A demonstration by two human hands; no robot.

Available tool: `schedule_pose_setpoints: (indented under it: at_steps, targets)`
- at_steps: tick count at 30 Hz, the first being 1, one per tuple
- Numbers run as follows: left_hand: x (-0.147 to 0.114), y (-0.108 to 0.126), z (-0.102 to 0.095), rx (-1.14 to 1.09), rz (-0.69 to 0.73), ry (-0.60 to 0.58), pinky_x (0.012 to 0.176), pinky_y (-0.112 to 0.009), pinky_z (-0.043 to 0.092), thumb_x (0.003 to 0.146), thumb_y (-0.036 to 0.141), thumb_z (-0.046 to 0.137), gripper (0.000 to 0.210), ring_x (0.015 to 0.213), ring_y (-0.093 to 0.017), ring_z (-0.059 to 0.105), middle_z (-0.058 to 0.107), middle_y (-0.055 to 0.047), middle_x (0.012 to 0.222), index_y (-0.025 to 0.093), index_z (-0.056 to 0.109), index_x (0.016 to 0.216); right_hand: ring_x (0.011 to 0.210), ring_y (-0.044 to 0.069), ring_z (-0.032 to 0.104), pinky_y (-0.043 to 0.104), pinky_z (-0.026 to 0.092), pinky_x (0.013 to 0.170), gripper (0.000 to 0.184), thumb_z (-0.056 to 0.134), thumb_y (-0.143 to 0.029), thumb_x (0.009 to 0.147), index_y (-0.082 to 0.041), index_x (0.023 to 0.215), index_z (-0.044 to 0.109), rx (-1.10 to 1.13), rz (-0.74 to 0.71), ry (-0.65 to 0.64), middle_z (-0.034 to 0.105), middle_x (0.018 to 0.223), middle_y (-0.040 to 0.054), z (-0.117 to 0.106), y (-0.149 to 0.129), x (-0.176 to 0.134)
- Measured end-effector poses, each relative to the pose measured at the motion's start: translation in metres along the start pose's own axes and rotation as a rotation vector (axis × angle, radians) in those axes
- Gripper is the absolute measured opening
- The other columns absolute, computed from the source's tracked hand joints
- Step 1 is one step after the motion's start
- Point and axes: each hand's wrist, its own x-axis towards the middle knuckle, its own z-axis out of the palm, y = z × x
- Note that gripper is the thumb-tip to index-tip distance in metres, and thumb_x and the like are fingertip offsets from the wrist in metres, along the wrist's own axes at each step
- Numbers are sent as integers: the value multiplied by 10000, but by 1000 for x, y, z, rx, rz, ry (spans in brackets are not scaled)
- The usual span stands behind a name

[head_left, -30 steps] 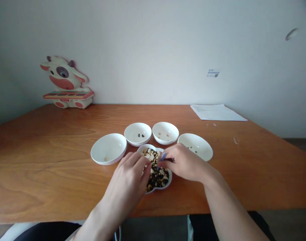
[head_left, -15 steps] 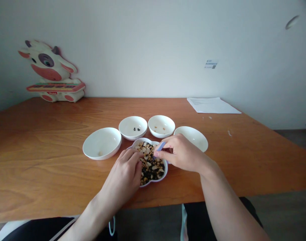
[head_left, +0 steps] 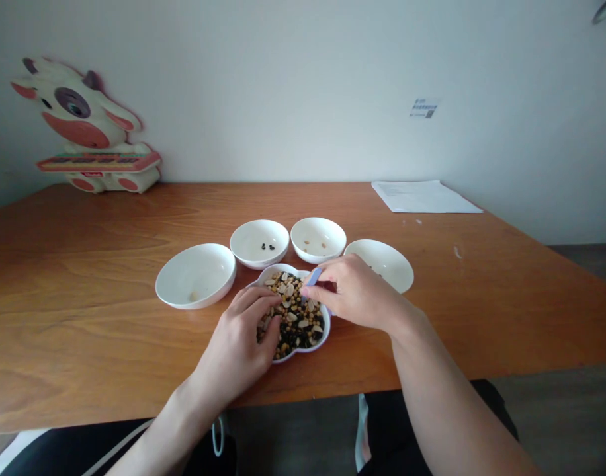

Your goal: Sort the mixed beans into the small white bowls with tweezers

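The right hand (head_left: pixel 352 287) covers most of the lilac tool (head_left: pixel 313 276) pinched between its thumb and fingers; the tool's lower tip is too small to tell whether it grips anything. That hand also hides part of the right-hand bowl (head_left: pixel 387 261), where the few bits inside are hard to make out. The left hand (head_left: pixel 246 330) covers the left side of the wavy-edged dish (head_left: pixel 327 325), its thumb and fingertips apart in a loose curl. The mix of beans and nuts (head_left: pixel 300 330) lies in the dish, below the tool and beside the left fingertips
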Motion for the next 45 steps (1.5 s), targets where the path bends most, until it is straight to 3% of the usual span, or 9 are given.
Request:
schedule_pose_setpoints:
  at_steps: [9, 19, 23, 28, 45]
  targets:
    - [0, 1, 0, -38, 9, -7, 942, -431, 545, 840, 76, 442, 324, 1075, -248, 606, 646, -126, 1104, 138, 643, 1086, 661, 143, 633, 269, 460, 664, 237, 598, -292, 918, -172, 811, 772, 86, -75, -14, 734, 744, 52, 3, -4, 3]
    - [-1, 5, -1, -97, -22, 25, 915, -436, 557, 797, 55, 487, 299, 1002, -247, 605, 648, -118, 1023, 148, 675, 1011, 685, 167, 661, 279, 497, 669, 244, 615, -267, 901, -189, 711, 748, 99, -66, 21, 737, 748, 44, 5, -3, 5]
    - [-2, 5, -1, -101, -59, 9, 940, -444, 545, 783, 49, 509, 301, 1012, -257, 587, 637, -125, 1008, 130, 674, 1021, 730, 168, 684, 269, 514, 672, 227, 602, -266, 910, -204, 766, 766, 133, -65, 12, 746, 799, 35, 7, 0, 6]
    - [-3, 4, 0, -117, -63, -2, 966, -440, 530, 801, 54, 517, 314, 1047, -251, 579, 636, -122, 1053, 136, 658, 1070, 801, 170, 706, 263, 531, 752, 228, 606, -269, 906, -210, 746, 757, 121, -55, 85, 765, 872, 27, 4, -1, 5]
    - [-1, -1, 1, -36, 17, -7, 936, -400, 531, 885, 142, 489, 232, 1049, -233, 610, 645, -111, 1095, 140, 680, 1016, 578, 109, 546, 255, 373, 594, 286, 616, -269, 899, -146, 659, 712, -45, -78, 84, 678, 636, 37, 4, 4, 5]
